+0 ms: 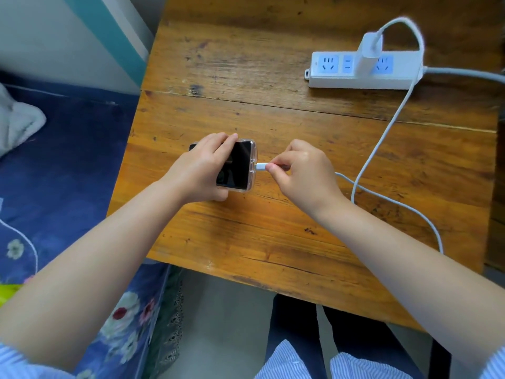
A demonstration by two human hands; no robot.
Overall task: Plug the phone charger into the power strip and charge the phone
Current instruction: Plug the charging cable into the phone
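Phone (237, 165) lay flat on the wooden counter (273, 228), screen up and dark, in a clear case, its port end turned toward the right; the left hand (200, 170) lay over its other end, its grip pressed around the edges so the phone could not slide; the right hand (303, 170) had its grip pinched on the white cable plug (261, 167), whose tip sat right at the port, though whether it was fully home could not be told from this view. The charger brick (369, 54) already stood plugged into the power strip (363, 69) at the far right of the counter, so by my judgement only the phone end remained. To do this step well, the plug should probably be kept level with the phone and in line with the port, then pushed straight in rather than at a slant; the left hand ought to brace against that push; a forced or tilted entry could strain the port. The white cable (382, 132) ran slack from the brick in a loop behind the right wrist, so it should not tug the plug aside; a lit screen would be the sign to look for, and it showed black at this moment.
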